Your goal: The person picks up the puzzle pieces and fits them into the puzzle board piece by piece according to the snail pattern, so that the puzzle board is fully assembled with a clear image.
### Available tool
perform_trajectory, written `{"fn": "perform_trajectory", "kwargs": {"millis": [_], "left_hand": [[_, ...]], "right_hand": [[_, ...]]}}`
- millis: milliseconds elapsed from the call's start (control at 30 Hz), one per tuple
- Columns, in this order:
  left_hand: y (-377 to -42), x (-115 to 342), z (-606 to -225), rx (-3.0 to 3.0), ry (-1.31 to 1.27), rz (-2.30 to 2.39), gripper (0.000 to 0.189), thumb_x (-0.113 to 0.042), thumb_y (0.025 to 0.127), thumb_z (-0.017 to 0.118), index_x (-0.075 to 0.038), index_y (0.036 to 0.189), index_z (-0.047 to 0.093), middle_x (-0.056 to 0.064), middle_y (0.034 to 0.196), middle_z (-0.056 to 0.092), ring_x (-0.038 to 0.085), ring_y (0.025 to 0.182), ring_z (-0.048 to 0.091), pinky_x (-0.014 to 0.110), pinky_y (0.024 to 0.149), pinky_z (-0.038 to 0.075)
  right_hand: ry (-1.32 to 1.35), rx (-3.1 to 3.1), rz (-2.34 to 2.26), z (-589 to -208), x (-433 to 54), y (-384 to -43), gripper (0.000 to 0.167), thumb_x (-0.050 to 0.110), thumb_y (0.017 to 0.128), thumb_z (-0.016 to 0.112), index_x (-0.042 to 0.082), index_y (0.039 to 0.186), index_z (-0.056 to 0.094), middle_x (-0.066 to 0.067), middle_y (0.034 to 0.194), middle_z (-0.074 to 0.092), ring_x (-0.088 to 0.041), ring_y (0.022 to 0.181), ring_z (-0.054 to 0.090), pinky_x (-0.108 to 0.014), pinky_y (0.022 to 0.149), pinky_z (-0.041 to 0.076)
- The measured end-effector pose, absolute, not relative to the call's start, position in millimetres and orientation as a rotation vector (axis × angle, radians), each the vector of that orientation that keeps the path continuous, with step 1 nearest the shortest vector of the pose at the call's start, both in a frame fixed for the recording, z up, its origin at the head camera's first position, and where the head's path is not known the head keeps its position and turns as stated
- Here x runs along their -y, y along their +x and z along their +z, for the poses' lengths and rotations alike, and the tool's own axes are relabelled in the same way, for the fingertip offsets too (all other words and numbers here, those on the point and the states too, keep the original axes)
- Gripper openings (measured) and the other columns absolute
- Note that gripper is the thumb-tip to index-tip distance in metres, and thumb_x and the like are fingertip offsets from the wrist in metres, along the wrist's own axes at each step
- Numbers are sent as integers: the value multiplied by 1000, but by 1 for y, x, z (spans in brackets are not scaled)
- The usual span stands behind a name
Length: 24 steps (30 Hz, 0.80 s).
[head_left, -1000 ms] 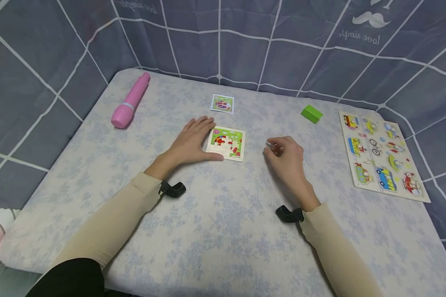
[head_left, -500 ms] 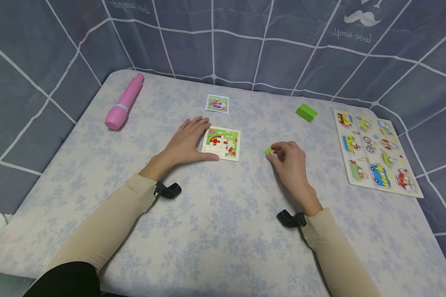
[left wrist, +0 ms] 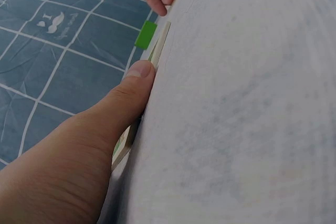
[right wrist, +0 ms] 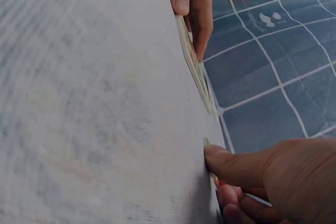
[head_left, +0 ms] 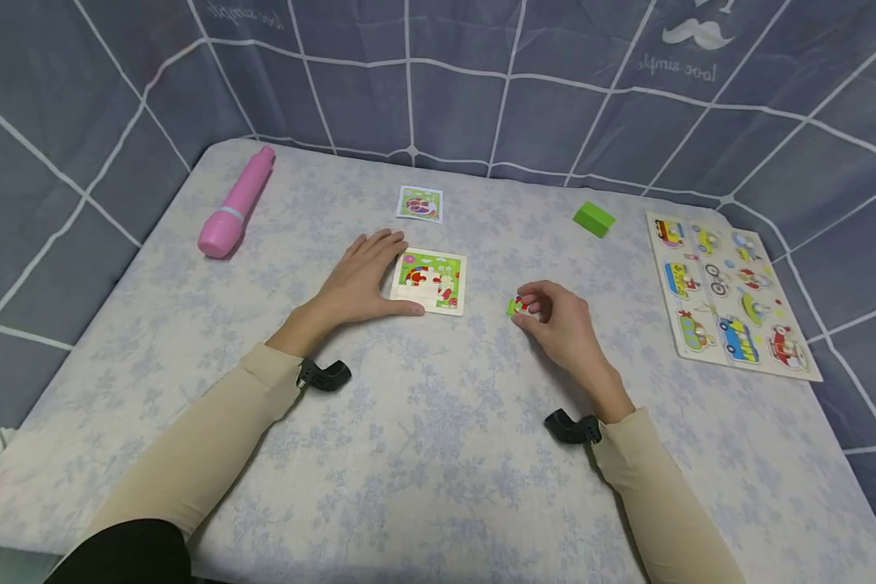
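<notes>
In the head view my left hand [head_left: 361, 280] holds a small square jigsaw puzzle board [head_left: 458, 284] at its left side. Its fingers lie along the left edge up to the far corner, and the thumb is against the near edge. Bare pale wood shows at the board's middle and lower left, while green and red picture pieces fill other parts. To the right, apart from the board, my right hand [head_left: 558, 320] pinches a green and red puzzle piece [head_left: 513, 307] between thumb and fingers. In the right wrist view the thumb covers most of that piece.
Behind the board lies a small picture card [head_left: 419, 203]. A green block [head_left: 594, 219] stands at the back right, left of a large vehicle puzzle board [head_left: 730, 304]. A pink toy microphone [head_left: 237, 203] lies at the back left. A grey-blue curtain [head_left: 453, 113] hangs behind the table.
The puzzle piece, barely visible in the right hand a second ago, now shows its coloured face beyond the fingertips. The left hand stays on the board. The head view has turned slightly right.
</notes>
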<state>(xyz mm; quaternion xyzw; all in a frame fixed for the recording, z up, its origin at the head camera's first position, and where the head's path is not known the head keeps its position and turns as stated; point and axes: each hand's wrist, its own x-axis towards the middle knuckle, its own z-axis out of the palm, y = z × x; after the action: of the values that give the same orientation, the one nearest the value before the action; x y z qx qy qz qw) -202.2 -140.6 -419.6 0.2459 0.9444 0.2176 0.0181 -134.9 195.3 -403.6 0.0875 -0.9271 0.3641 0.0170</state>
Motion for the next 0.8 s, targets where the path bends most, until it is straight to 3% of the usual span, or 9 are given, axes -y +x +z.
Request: {"fn": "perform_trajectory", "kwargs": {"millis": [133,367,633,800], "left_hand": [[-201,142,-419,-2933,756,690,118,-72,77,81,-7,164,35,10,174,27,27,164,14,48,136,3],[-201,143,-419,-2937,757,689,118,-72,77,82,-7,164,35,10,174,28,27,164,14,47,136,3],[-201,141,-419,-2936,770,690,118,-72,77,82,-6,164,36,11,174,29,28,164,15,46,136,3],[-202,141,-421,-2939,771,694,118,-72,77,82,-6,164,35,11,174,28,28,164,15,47,136,3]], "right_hand": [[286,2907,1190,-401,-195,-135,39,4,93,80,-1,129,68,-17,112,71,-29,100,66,-26,80,52],[293,2854,1265,-402,-193,-134,38,-1,90,80,-1,127,68,-20,115,69,-32,103,68,-39,89,60],[297,2697,1306,-403,-180,-139,20,4,95,78,4,114,73,-12,105,77,-24,93,73,-14,75,56],[312,2651,1449,-395,-154,-150,15,4,97,75,3,112,75,-13,103,77,-23,92,72,-14,75,57]]}}
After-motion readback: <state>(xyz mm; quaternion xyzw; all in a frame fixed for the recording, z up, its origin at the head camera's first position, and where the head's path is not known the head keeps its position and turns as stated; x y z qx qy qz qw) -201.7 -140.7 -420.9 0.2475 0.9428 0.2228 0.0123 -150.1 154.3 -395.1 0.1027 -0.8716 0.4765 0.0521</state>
